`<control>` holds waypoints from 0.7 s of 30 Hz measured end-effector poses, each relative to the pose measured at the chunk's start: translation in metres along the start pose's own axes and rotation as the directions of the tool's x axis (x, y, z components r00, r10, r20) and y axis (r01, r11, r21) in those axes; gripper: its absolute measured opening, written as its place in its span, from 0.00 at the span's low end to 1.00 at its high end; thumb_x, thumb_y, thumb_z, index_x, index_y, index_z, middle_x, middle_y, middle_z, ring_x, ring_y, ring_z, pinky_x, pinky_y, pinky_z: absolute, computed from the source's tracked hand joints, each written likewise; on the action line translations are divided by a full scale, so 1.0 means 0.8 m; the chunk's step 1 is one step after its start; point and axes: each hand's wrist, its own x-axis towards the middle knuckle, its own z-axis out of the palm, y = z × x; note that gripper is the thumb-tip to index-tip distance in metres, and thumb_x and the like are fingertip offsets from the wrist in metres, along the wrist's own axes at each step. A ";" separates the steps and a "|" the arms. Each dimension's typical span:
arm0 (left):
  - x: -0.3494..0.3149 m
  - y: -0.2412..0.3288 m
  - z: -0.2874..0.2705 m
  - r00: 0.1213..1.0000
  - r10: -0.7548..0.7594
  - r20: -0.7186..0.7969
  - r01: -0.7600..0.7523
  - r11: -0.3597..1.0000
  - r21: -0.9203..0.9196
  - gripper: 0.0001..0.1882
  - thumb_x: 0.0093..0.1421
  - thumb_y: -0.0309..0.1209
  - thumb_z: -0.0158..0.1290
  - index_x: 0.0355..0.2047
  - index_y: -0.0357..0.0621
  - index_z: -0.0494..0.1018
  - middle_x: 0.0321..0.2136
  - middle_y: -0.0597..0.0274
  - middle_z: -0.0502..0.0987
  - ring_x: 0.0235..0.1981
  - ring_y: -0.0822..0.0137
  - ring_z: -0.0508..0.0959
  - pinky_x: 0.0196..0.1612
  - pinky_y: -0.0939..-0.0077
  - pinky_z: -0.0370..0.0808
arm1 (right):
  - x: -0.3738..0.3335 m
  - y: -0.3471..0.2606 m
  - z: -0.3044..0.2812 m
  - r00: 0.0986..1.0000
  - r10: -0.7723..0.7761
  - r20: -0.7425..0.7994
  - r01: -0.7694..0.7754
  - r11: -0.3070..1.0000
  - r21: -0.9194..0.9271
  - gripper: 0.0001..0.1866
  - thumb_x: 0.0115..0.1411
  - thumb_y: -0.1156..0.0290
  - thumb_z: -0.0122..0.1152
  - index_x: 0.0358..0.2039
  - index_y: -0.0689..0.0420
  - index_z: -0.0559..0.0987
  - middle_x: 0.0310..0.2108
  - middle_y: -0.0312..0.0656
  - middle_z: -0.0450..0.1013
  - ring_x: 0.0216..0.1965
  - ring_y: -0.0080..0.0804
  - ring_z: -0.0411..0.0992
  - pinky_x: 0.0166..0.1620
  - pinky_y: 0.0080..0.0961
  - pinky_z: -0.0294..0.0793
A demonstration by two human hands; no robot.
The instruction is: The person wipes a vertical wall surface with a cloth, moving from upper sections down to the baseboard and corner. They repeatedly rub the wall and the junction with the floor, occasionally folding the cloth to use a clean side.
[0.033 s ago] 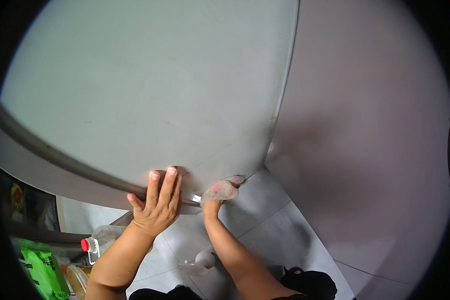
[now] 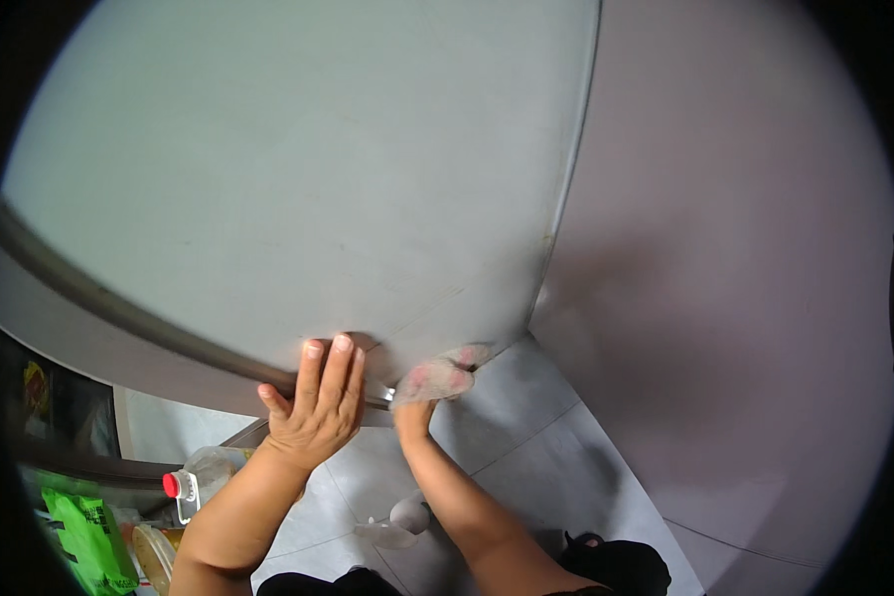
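A broad pale grey panel [image 2: 298, 179] with a dark strip [image 2: 159, 333] along its near edge fills the upper left. My left hand [image 2: 318, 407] lies against that near edge, fingers stretched over the panel's face. To its right, my right hand [image 2: 414, 417] is closed on a pale cloth with pink spots [image 2: 435, 379]. The cloth bunches at the panel's lower corner, beside a small shiny metal piece. It covers most of my right fingers.
On the right rises a large mauve-grey surface [image 2: 725, 248]. Below, grey floor tiles [image 2: 526, 437] hold a round white object [image 2: 409, 515]. At lower left are a clear jug with a red cap [image 2: 204, 477], a green packet [image 2: 89, 536] and a round tub [image 2: 154, 556].
The right hand and the cloth have shifted slightly, the wrist a little to the left. My left hand stays nearly in place on the panel.
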 end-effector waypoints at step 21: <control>-0.005 -0.002 -0.001 0.991 -0.052 -0.125 0.031 0.986 -0.162 0.25 0.59 0.32 0.50 0.57 0.42 0.67 0.61 0.53 0.69 0.66 0.49 0.65 0.70 0.34 0.36 | 0.091 -0.142 -0.073 0.755 -0.645 0.120 0.656 0.746 -0.116 0.37 0.59 0.54 0.61 0.62 0.61 0.64 0.60 0.55 0.62 0.65 0.53 0.55 0.69 0.54 0.48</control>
